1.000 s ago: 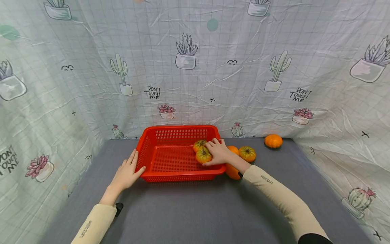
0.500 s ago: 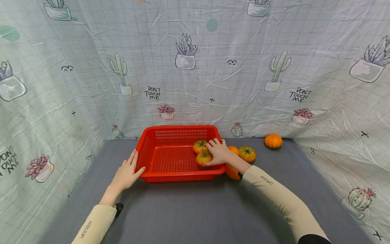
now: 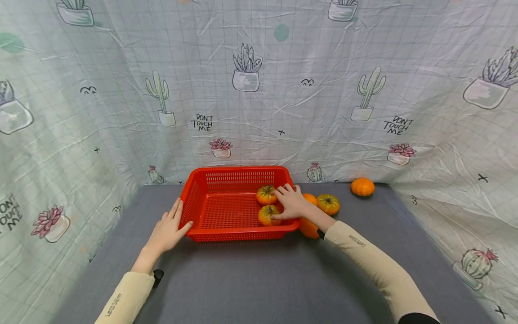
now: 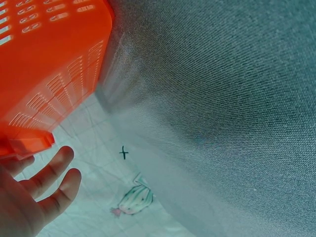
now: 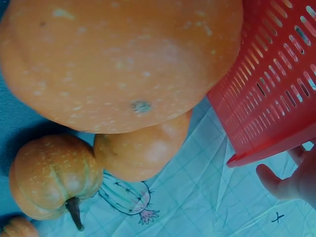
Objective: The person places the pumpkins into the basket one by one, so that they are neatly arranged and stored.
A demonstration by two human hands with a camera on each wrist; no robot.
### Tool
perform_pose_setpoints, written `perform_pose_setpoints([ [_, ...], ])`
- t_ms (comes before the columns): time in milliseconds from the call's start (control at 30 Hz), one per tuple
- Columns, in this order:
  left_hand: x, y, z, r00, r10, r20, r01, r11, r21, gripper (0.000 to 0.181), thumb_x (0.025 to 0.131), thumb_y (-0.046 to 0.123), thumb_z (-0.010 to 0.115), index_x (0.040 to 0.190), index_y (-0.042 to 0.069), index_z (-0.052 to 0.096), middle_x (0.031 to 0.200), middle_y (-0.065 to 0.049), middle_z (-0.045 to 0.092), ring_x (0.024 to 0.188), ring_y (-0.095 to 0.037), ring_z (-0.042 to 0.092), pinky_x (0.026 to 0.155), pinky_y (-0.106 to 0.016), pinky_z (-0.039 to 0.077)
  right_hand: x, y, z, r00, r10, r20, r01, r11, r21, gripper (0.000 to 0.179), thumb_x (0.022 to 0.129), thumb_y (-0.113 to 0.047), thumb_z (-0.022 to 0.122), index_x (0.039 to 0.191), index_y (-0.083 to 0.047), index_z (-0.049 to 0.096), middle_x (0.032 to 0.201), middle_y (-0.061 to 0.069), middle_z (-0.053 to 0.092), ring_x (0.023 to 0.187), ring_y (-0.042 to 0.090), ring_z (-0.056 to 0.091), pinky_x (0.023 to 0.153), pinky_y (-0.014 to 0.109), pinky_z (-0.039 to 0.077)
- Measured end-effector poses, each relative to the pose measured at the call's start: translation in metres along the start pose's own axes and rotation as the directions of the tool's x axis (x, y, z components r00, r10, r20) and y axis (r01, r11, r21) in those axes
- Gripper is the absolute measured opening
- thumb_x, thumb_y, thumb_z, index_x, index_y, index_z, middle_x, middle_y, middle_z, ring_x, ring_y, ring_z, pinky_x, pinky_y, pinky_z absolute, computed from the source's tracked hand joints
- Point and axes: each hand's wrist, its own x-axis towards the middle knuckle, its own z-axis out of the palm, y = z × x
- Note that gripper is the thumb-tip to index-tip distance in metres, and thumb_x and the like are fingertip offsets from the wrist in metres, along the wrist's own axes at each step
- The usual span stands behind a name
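A red plastic basket (image 3: 238, 230) with slotted walls stands on the grey table. Against its left rim rests my left hand (image 3: 167, 230), fingers stretched out and thumb at the front corner. My right hand (image 3: 292, 203) reaches over the right rim, fingers spread and loosely bent. Its thumb overlaps the front small pumpkin (image 3: 267, 216), and its fingertips lie right at the rear small pumpkin (image 3: 265, 195). Both pumpkins are orange with green streaks and sit inside the basket's right end. In the right wrist view, the right hand is mostly hidden behind the basket wall.
Outside the right wall lie a large orange pumpkin (image 5: 123, 59), a smaller one (image 5: 145, 150) and a green-streaked pumpkin (image 3: 328, 204). Another orange pumpkin (image 3: 363, 187) sits at the back right. A patterned curtain (image 3: 283, 103) closes off the back and sides.
Within the basket, the front pumpkin has rolled slightly down and left, opening a gap to the rear one. The right hand has barely shifted; the left hand and basket stayed in place.
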Motion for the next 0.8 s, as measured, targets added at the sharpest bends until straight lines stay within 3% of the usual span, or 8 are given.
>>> perform_pose_setpoints([
  [367,0.0,0.001,-0.001,1.0,-0.005,0.003,0.005,1.0,-0.003,0.076,0.088,0.04,0.046,0.142,-0.001,0.013,0.148,-0.02,0.013,0.115,-0.051,0.034,0.088,-0.063,0.032,-0.019,0.006,-0.007,0.984,-0.047,-0.172,0.063,0.994,0.093,0.06,0.073,-0.049,0.064,0.118,-0.011,0.053,0.114,0.005,0.051,0.104,0.022,0.039,0.086,0.05,0.03],
  [800,0.0,0.003,-0.003,1.0,-0.007,0.013,0.007,1.0,-0.003,0.077,0.088,0.044,0.044,0.142,-0.002,0.013,0.148,-0.02,0.012,0.115,-0.05,0.034,0.088,-0.063,0.032,-0.049,0.016,-0.014,0.963,0.028,-0.267,0.022,0.983,0.184,0.048,0.078,-0.038,0.063,0.117,-0.012,0.055,0.114,0.006,0.053,0.104,0.023,0.042,0.086,0.046,0.032],
])
